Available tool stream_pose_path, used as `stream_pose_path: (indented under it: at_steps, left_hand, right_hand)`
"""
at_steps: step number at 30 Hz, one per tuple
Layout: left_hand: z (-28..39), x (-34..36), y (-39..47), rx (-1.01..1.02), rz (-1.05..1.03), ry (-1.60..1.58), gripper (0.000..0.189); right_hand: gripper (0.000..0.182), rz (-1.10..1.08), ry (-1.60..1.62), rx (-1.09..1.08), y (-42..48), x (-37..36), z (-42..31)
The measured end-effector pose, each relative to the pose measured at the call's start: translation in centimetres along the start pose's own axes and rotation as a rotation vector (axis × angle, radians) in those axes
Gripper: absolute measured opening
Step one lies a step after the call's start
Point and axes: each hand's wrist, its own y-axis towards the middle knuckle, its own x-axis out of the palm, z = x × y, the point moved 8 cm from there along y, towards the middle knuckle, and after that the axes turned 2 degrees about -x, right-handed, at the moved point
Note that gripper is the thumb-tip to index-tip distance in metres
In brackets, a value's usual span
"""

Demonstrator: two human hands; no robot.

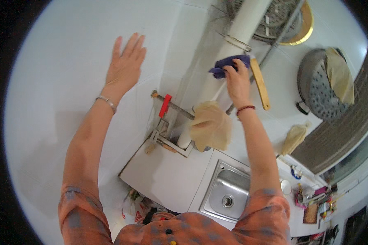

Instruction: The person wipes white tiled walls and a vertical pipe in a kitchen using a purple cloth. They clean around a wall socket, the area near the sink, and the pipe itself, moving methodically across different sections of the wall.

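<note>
My left hand (124, 65) rests palm down on the white tiled wall (79, 39), its fingers a little apart and holding nothing. With my right hand (238, 82) I grip a dark purple cloth (231, 65) and press it on the thick white pipe (237, 33) that runs down the corner. A wire loop (237, 43) circles the pipe just above the cloth. Beside my right hand hangs a wooden handle (260, 84); what it belongs to is mostly hidden. Lower down, a beige cloth (213, 125) hangs in front of the pipe.
A red-handled valve (165, 105) sits on a pipe left of the beige cloth. Below are a white countertop (162, 174) and a steel sink (228, 190). A perforated steamer pot (312, 85) and a round metal rack (276, 18) hang on the right wall.
</note>
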Motion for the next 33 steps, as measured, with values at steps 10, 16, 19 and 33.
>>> stream_pose_path:
  at_steps: [10,16,19,33]
  left_hand:
    - [1.4,-1.4,0.6,0.001,-0.021,0.007,0.046]
    - [0.7,-2.9,0.5,-0.073,-0.094,0.068,0.047]
    - [6.7,-2.3,2.5,-0.042,-0.130,-0.150,0.051]
    - [24.7,4.3,9.7,-0.422,-0.027,-1.374,0.093]
  right_hand:
    - [0.011,-0.076,0.522,0.502,-11.5,2.9,6.6]
    - [0.014,-0.145,1.035,1.092,-18.6,-4.5,9.4]
    - [0.013,-0.023,0.932,1.191,-23.6,-7.4,13.7]
    - [0.018,0.239,0.273,0.717,-21.7,1.9,17.1]
